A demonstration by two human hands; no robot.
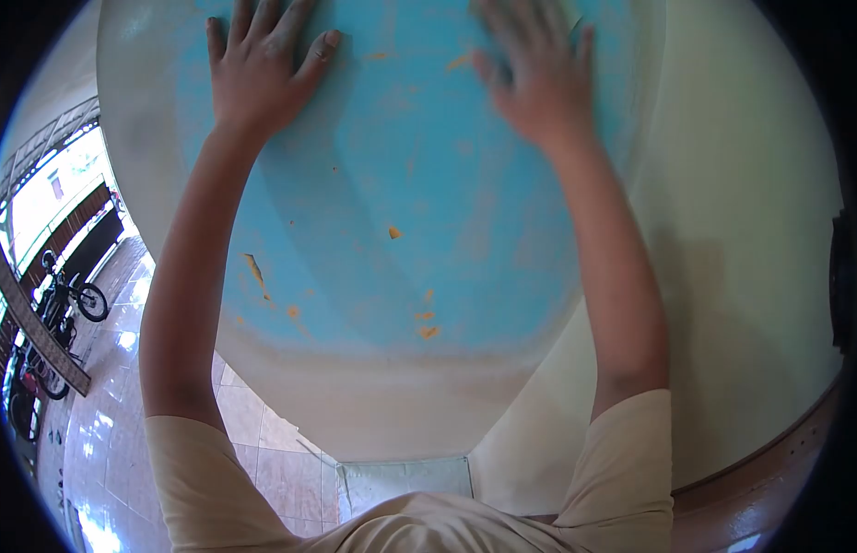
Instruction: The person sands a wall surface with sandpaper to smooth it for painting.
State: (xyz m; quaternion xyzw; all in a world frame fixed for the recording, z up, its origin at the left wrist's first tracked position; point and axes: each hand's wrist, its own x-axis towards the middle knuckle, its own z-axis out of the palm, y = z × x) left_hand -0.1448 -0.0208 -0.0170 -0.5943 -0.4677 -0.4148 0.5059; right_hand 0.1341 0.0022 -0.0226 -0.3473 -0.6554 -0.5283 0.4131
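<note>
A large blue painted surface [401,184] with a whitish border fills the middle of the view. Its paint is patchy, with small orange-brown chipped spots [429,332] and a longer chip [253,272] at lower left. My left hand [263,69] lies against the upper left of the blue area, fingers spread and greyish at the tips. Across from it, my right hand [544,78] rests at the upper right with fingers apart, slightly blurred. Neither hand shows anything held. The topmost fingertips are cut off by the frame edge.
A pale wall [751,230] stands on the right. Shiny floor tiles [106,442] run along the left, where motorcycles [60,313] are parked by a bright opening. A whitish flat panel [405,484] lies low in the middle, and a brown curved edge [769,470] is at lower right.
</note>
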